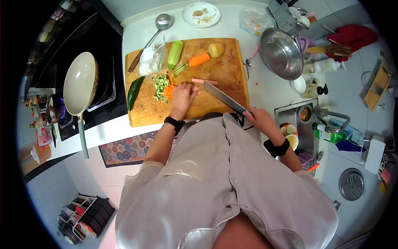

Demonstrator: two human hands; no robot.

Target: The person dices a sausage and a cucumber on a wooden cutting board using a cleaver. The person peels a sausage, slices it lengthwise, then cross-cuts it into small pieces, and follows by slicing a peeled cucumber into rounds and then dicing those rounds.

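Looking down from the head camera: a person is standing at a kitchen counter, both forearms reaching forward over a wooden cutting board (pixel 215 70).
Left hand (pixel 183 94): is resting palm-down on the board, wrist bent, fingers curled together and pressing on the near end of a pink sausage (pixel 204 81).
Right hand (pixel 260 118): is gripping the handle of a cleaver (pixel 226 98), fingers wrapped tight round it; the blade is angling up-left, its tip lying just beside the sausage.
Sausage: is lying across the middle of the board, between the left hand and the blade.
Board: is also carrying a pile of chopped cucumber and carrot (pixel 164 87) touching the left hand's far side, a carrot piece (pixel 199 60), a potato (pixel 216 50) and a cucumber half (pixel 175 54).
Steel bowl (pixel 281 53): is sitting right of the board, tilted; contents cannot be made out.
White plate (pixel 201 14): is holding a few pale scraps.
Pan (pixel 79 83): is sitting on the stove at left.
Ladle (pixel 157 27): is lying beyond the board.
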